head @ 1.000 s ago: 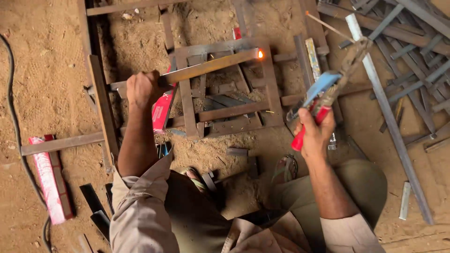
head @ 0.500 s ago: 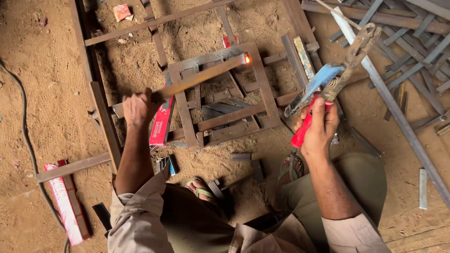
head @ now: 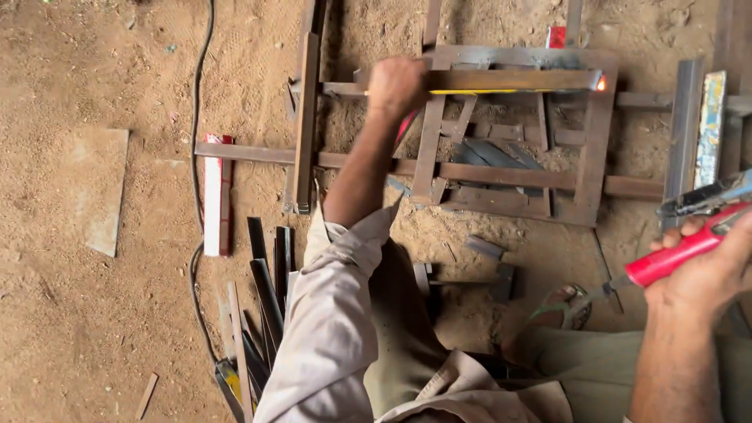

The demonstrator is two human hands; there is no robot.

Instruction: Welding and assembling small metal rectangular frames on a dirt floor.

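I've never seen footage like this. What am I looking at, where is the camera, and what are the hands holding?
The camera sits on a person's head and looks down at their own bare hands over sandy ground. The left hand grips a metal bar with a glowing tip, laid across a welded metal frame. The right hand holds a red-handled tool. Loose metal strips, a black cable and a red-and-white box lie on the sand.

Illumination is even, diffuse daylight; shadows are soft. The glowing tip of the steel bar flares orange. Slight motion blur softens the frame edges.
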